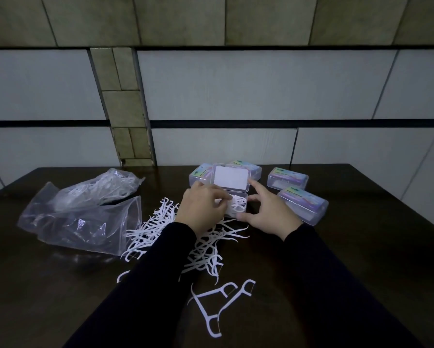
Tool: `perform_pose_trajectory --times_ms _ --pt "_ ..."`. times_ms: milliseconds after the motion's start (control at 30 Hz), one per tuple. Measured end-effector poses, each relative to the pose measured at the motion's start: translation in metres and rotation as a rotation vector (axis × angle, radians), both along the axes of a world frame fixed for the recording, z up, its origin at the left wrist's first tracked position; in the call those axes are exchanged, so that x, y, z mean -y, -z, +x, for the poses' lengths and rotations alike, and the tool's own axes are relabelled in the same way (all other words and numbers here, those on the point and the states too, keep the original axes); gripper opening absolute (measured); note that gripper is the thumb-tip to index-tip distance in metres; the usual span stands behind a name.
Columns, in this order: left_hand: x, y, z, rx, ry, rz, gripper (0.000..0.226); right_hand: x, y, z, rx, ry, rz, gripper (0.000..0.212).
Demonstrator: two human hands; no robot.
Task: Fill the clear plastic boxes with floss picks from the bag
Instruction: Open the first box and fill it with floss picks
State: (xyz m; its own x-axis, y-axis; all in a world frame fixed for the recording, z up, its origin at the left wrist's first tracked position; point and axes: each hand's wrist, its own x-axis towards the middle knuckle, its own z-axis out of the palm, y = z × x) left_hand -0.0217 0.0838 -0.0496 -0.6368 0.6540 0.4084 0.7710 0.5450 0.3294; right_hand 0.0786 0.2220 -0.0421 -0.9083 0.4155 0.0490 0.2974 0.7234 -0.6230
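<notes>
Open box (pixel 238 205): mid-table, lid (pixel 231 181) raised behind it, white floss picks inside.
Left hand (pixel 203 209): over box's left side, fingers curled, pinching picks at the box mouth.
Right hand (pixel 268 214): fingers spread and relaxed, thumb tip at box's front right corner, index near lid.
Loose picks (pixel 158 228): heaped under left wrist, beside bag (pixel 85 217).
Closed boxes (pixel 302 205): right and behind.

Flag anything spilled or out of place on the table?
Yes. A loose heap of floss picks lies spilled on the dark table beside the bag, running under the left sleeve. Two stray picks lie apart at the near edge. The open box between the hands looks only partly filled.
</notes>
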Motion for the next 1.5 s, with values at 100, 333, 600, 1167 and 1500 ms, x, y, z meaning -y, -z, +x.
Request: perform_pose_trajectory --times_ms 100,333,600,1167,1500 --pt "0.004 -0.004 -0.002 0.017 0.0 0.073 0.025 0.002 -0.003 0.001 0.019 0.011 0.025 0.099" --pt "0.037 -0.019 -0.013 0.133 0.018 0.031 0.019 0.02 -0.025 0.016 -0.113 -0.023 0.206 0.04" --pt "0.055 -0.023 -0.006 0.291 0.022 -0.217 0.031 0.041 -0.02 0.013 0.175 -0.254 0.2 0.051" --pt "0.047 -0.008 -0.006 0.151 -0.022 -0.276 0.012 0.06 -0.011 0.012 0.165 -0.076 0.505 0.02" --pt "0.051 -0.009 -0.006 0.031 -0.009 -0.021 0.018 0.058 -0.012 0.012 0.192 -0.041 0.512 0.024"
